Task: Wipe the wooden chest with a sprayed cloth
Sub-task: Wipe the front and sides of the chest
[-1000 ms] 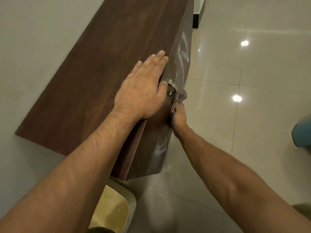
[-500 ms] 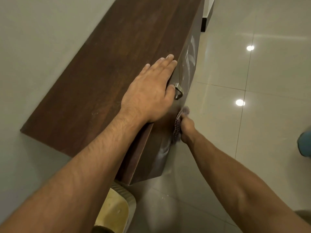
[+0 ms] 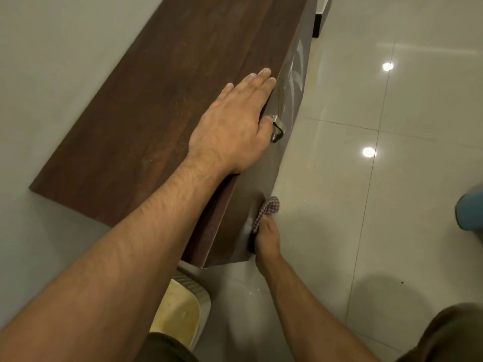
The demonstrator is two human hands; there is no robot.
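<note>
A long dark wooden chest (image 3: 167, 105) stands against the pale wall, seen from above. My left hand (image 3: 232, 126) lies flat on its top near the front edge, fingers together, holding nothing. A metal handle (image 3: 277, 128) sticks out of the glossy front just beside that hand's thumb. My right hand (image 3: 266, 237) presses a red-and-white checked cloth (image 3: 268, 209) against the lower part of the chest's front, close to its near corner. The cloth bunches above my fingers.
Glossy beige floor tiles (image 3: 392, 205) spread to the right, showing ceiling-light reflections. A cream and grey plastic object (image 3: 180, 307) sits on the floor by the chest's near end. A blue object (image 3: 470, 212) shows at the right edge. My legs are at the bottom.
My right hand has slid the cloth down the chest's front, from just below the handle toward the near lower corner. My left hand has stayed flat on top.
</note>
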